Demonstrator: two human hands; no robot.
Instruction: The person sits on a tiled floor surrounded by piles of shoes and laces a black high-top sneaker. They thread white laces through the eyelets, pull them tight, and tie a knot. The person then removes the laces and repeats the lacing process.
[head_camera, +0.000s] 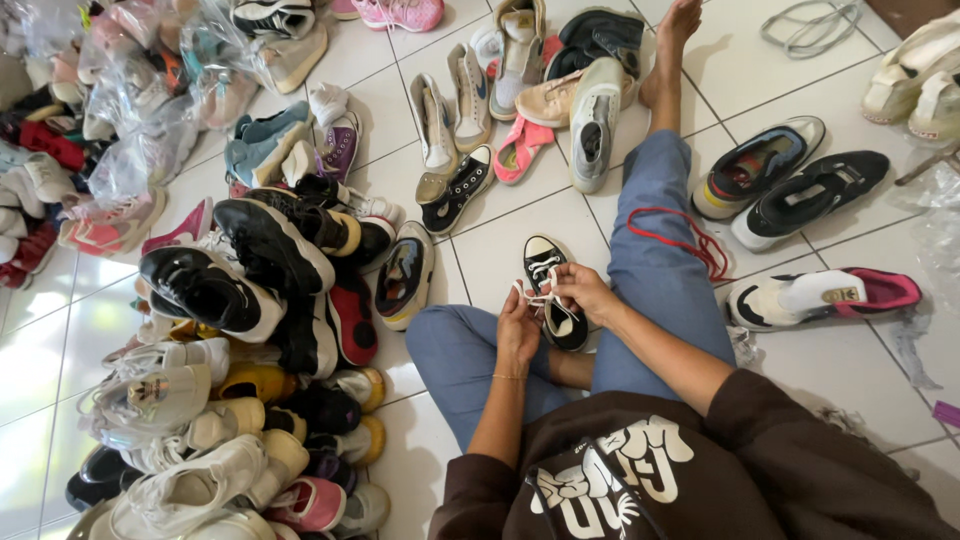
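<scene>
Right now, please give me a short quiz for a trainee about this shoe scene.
1. True or false: both hands hold white laces of the small black sneaker.
2. Which colour is the loose lace lying on the person's leg? A green, B red, C yellow.
3. Where is the big shoe pile: at the person's left or right?

Key: 1 true, left hand and right hand. 2 B. 3 left.

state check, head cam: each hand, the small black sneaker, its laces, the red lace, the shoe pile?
left hand: pinching a white lace end
right hand: pinching the other lace end
small black sneaker: upright on the floor between the legs, held by neither hand
white laces: partly threaded, ends loose
red lace: loose, draped over the right leg
shoe pile: heaped, unsorted
</scene>
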